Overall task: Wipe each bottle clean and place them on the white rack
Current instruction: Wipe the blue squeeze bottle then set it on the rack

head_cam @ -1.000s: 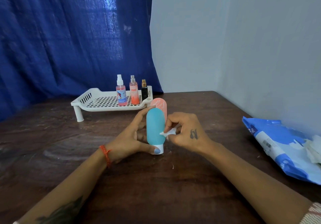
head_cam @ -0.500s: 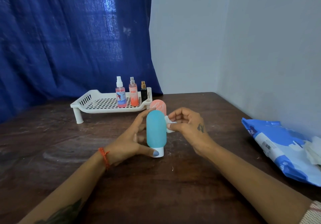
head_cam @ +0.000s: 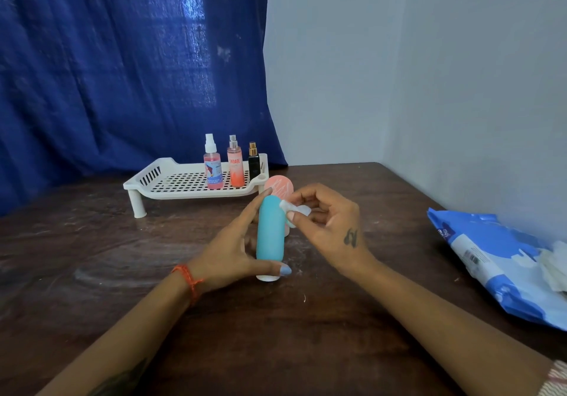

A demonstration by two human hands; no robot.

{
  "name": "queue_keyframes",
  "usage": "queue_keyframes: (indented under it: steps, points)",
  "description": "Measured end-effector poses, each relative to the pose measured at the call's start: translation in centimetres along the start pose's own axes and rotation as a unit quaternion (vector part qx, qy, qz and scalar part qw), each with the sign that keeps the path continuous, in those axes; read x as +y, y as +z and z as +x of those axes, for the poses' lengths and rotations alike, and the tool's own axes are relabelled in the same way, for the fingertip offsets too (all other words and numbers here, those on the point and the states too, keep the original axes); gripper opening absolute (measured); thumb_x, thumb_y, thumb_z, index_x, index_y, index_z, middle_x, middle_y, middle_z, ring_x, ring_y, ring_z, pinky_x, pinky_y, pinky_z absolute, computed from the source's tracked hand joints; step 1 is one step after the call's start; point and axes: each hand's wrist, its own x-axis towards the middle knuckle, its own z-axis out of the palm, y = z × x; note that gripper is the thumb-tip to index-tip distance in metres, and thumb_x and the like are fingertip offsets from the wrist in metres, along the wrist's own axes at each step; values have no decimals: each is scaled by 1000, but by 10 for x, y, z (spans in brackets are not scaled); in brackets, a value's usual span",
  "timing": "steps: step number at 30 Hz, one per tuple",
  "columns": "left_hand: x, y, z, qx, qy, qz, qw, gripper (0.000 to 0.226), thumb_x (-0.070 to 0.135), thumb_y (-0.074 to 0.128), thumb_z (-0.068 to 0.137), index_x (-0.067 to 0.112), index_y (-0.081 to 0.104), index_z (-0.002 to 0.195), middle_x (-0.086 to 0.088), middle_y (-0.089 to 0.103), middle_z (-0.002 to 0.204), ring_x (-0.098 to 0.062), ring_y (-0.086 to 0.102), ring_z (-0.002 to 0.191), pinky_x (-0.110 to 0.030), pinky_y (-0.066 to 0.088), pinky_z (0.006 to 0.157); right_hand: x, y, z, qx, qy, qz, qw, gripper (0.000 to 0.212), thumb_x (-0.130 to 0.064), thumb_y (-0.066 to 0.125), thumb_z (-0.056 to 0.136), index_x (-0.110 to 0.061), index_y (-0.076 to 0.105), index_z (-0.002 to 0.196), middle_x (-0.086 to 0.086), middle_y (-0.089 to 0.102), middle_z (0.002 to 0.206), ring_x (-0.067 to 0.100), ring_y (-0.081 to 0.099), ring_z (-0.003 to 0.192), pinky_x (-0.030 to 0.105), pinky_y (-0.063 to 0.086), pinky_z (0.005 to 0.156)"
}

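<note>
Fingers of our left hand [head_cam: 228,253] curl round the teal bottle [head_cam: 271,236], thumb low across its front near the white cap [head_cam: 268,278] and the long fingers up its far side, so it stands cap-down on the wooden table [head_cam: 306,349]. Our right hand [head_cam: 329,226] pinches a small white wipe [head_cam: 294,210] between thumb and fingertips, and the wipe sits against the bottle's upper shoulder, just right of our left fingertips.

To do this step well, we judge, we keep the left grip firm but low, leaving most of the body bare for the wipe. We draw the wipe down in long strokes and turn the bottle a little in the left fingers between strokes, so the side now under them gets cleaned too. The cap wants a pass as well.

Just behind our right fingers stands a peach bottle [head_cam: 279,184], partly hidden, probably next in turn. Beyond our left fingertips, the white rack [head_cam: 184,185] holds three spray bottles [head_cam: 236,167] at its right end, with open space left of them. Well off to the right of our right hand lies the blue wipes pack [head_cam: 491,260].
</note>
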Motion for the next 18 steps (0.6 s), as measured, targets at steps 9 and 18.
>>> queue_keyframes:
  steps: [9, 18]
  points:
    - [5, 0, -2, -36, -6, -39, 999, 103, 14, 88, 55, 63, 28, 123, 6, 37, 141, -13, 60, 111, -29, 56, 77, 5, 2, 3, 33, -76, -67, 994, 19, -13, 64, 82, -13, 72, 99, -1, 69, 95, 5, 60, 89, 13, 52, 72]
    - [5, -4, -1, -82, -19, -89, 992, 97, 7, 81, 59, 41, 32, 135, 15, 47, 138, -1, 47, 126, -25, 44, 102, 8, 3, 2, 13, -1, -56, 998, 22, -12, 69, 82, -11, 70, 104, 2, 70, 98, 6, 63, 85, 17, 54, 71]
